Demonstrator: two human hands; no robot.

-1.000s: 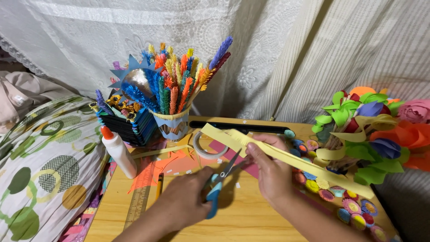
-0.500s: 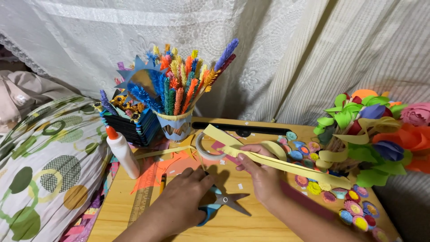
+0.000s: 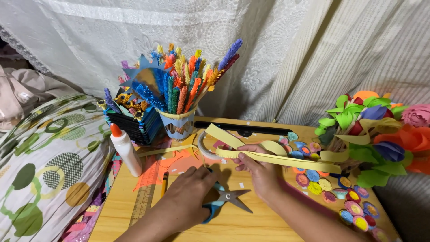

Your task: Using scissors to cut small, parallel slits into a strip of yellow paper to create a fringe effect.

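White lace curtains hang behind a wooden worktop (image 3: 233, 224). Left hand (image 3: 190, 197) rests on the worktop, its grip closed over the blue handles of the scissors (image 3: 226, 199); the blades point away from the grip toward the right hand and stand slightly apart. Right hand (image 3: 260, 172) is raised just above the scissors, its grip clamped on a yellow strip (image 3: 286, 161), which runs past the grip on both sides and loops back beyond it. Outward of the left grip stand a ruler (image 3: 142, 204) and a glue bottle (image 3: 124, 150). Beyond both grips stands a cup (image 3: 179, 125) of pipe cleaners. Paper discs (image 3: 333, 190) lie outward of the right grip.
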